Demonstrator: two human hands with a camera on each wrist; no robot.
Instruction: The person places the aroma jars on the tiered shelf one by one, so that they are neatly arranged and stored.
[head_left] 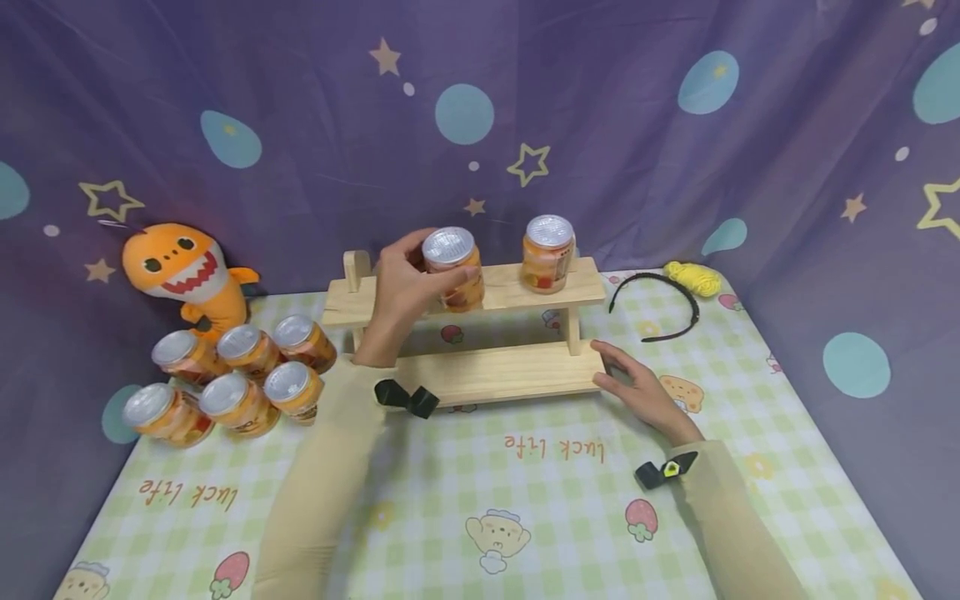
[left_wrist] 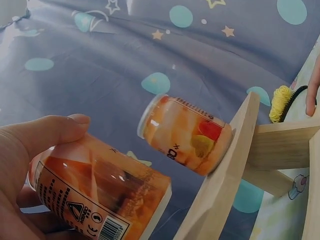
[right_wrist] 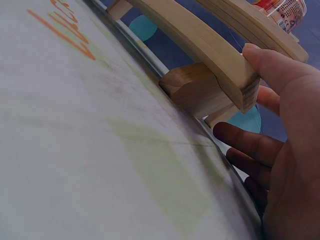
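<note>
My left hand [head_left: 408,287] grips an orange-labelled can [head_left: 463,287] with a silver lid, thumb across its near side. The can is upright over the upper board of a two-step wooden shelf [head_left: 502,377]; in the left wrist view a gap shows between the can's base [left_wrist: 159,212] and the board [left_wrist: 220,185]. A second similar can [head_left: 549,258] stands on that board, to the right. At the lower step's right end, my right hand [head_left: 637,392] touches the wood with loosely spread fingers. One digit rests on the board's corner [right_wrist: 242,82] in the right wrist view.
Several more orange cans [head_left: 240,408] stand grouped on the checked tablecloth [head_left: 570,517] at left. An orange shark plush [head_left: 187,275] sits behind them. Right of the shelf lie a black headband [head_left: 690,300] and yellow yarn [head_left: 693,278]. A purple curtain [head_left: 322,108] hangs behind.
</note>
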